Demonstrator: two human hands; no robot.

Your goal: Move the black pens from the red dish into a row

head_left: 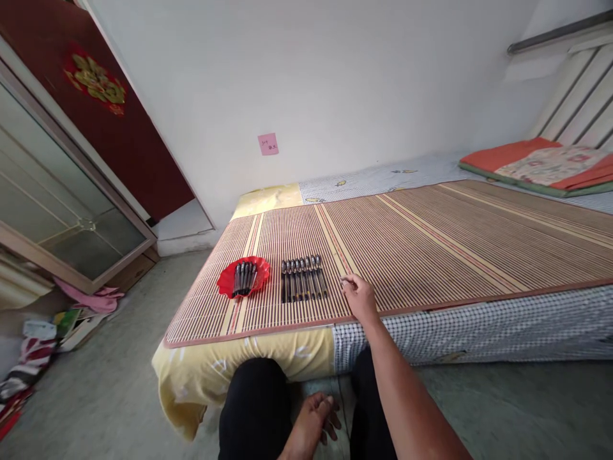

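Note:
My right hand (359,298) rests on a striped bamboo mat (431,249) near the bed's front edge, fingers curled, just right of a row of several dark pens (303,279) laid side by side. I cannot make out anything in its fingers. Left of the row, a red plate (225,283) holds several more dark pens (244,278). My left hand (313,421) hangs low between my knees, fingers loosely apart and holding nothing.
The mat covers a low bed with a yellow sheet (230,374) and a checked cover (479,329). A folded orange blanket (541,165) lies far right. A glass door (52,204) and clutter on the floor (43,338) stand to the left.

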